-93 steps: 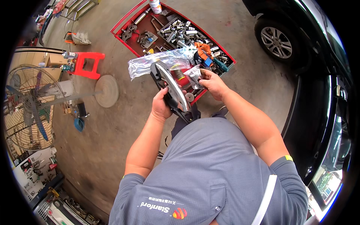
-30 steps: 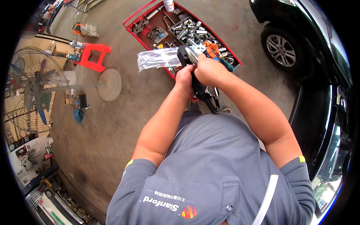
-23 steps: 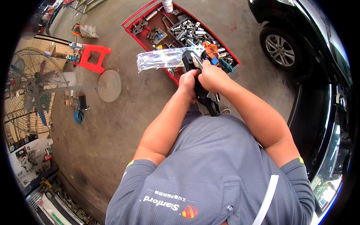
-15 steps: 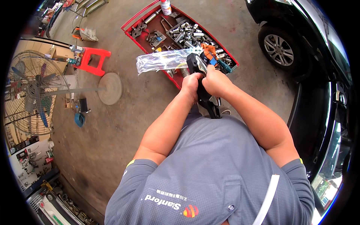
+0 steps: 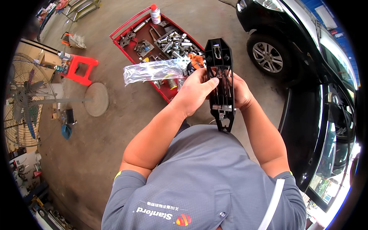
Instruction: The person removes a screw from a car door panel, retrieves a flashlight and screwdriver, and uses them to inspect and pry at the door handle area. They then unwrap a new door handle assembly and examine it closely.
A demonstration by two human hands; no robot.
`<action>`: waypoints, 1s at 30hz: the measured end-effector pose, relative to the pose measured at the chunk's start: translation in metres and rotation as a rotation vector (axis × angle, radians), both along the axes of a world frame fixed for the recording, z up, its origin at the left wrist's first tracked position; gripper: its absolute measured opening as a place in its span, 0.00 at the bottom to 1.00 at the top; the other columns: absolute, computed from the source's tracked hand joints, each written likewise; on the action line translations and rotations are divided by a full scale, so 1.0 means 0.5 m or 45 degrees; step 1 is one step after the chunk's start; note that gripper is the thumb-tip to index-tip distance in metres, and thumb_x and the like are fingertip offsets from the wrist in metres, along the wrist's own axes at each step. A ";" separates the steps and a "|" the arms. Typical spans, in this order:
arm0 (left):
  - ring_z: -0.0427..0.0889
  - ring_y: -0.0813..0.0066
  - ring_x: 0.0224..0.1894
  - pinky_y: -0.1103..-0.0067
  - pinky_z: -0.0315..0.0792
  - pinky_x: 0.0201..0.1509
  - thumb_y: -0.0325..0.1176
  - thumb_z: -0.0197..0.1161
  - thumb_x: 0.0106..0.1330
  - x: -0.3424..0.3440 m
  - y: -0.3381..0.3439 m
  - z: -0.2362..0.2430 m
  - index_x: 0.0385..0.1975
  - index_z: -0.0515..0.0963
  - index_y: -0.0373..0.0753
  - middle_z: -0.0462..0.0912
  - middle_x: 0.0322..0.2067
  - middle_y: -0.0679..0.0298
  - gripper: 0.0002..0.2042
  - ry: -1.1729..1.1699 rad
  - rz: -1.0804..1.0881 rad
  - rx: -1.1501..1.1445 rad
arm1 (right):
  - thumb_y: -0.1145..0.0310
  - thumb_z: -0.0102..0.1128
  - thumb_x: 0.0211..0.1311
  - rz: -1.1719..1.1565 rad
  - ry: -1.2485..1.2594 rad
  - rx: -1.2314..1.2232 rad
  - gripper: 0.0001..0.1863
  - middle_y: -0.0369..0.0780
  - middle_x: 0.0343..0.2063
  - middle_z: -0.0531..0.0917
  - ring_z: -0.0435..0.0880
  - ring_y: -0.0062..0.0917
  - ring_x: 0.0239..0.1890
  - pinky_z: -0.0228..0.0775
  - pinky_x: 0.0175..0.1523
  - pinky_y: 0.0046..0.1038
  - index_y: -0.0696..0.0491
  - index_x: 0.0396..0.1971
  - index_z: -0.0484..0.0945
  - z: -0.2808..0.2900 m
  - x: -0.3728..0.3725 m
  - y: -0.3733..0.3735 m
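Note:
I hold a long black plastic part upright in front of my belly, its ribbed side with metal fittings facing me. My left hand grips its left edge, with the thumb laid across the middle. My right hand holds the right edge, fingers mostly hidden behind it. A crumpled clear plastic sleeve lies across the near side of a red tool cart, left of the part. An orange-and-blue object is beside the part on the cart.
The cart carries metal sockets and a spray can. A black car with open door and wheel stands at the right. At the left are a caged fan, its round base, a red stool and a blue container.
The black part has been turned from chrome-strip side to ribbed side and moved rightward. My right hand has shifted from its top to the right edge. The view has swung slightly right.

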State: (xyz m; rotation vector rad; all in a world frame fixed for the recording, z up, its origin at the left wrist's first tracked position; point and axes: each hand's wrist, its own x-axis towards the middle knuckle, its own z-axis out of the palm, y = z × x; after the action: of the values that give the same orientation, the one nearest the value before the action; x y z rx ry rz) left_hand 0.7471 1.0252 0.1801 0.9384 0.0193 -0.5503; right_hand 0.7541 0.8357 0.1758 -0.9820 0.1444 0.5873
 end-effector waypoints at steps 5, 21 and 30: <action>0.80 0.78 0.45 0.79 0.76 0.51 0.30 0.58 0.74 -0.011 -0.009 0.020 0.55 0.72 0.28 0.82 0.44 0.62 0.15 -0.109 -0.034 -0.036 | 0.59 0.53 0.73 -0.030 -0.033 0.108 0.23 0.41 0.48 0.83 0.85 0.28 0.44 0.80 0.49 0.32 0.55 0.62 0.72 -0.004 -0.019 -0.010; 0.84 0.77 0.40 0.76 0.80 0.48 0.35 0.57 0.76 -0.015 -0.010 -0.024 0.48 0.77 0.33 0.84 0.41 0.63 0.12 0.129 -0.052 0.164 | 0.72 0.53 0.72 -0.125 0.231 -0.053 0.19 0.35 0.44 0.84 0.86 0.24 0.41 0.82 0.46 0.30 0.46 0.61 0.74 -0.081 -0.054 -0.010; 0.87 0.72 0.40 0.71 0.83 0.43 0.39 0.54 0.78 -0.017 -0.004 -0.054 0.51 0.77 0.36 0.86 0.43 0.61 0.14 0.253 -0.089 0.135 | 0.73 0.51 0.71 -0.163 0.265 -0.170 0.20 0.39 0.45 0.84 0.86 0.26 0.42 0.84 0.44 0.34 0.51 0.61 0.73 -0.065 -0.058 0.008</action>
State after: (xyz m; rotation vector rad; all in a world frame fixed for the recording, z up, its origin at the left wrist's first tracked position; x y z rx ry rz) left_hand 0.7385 1.0234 0.1531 0.9870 0.1967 -0.7114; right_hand 0.7252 0.8396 0.1431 -1.0314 0.4329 0.5666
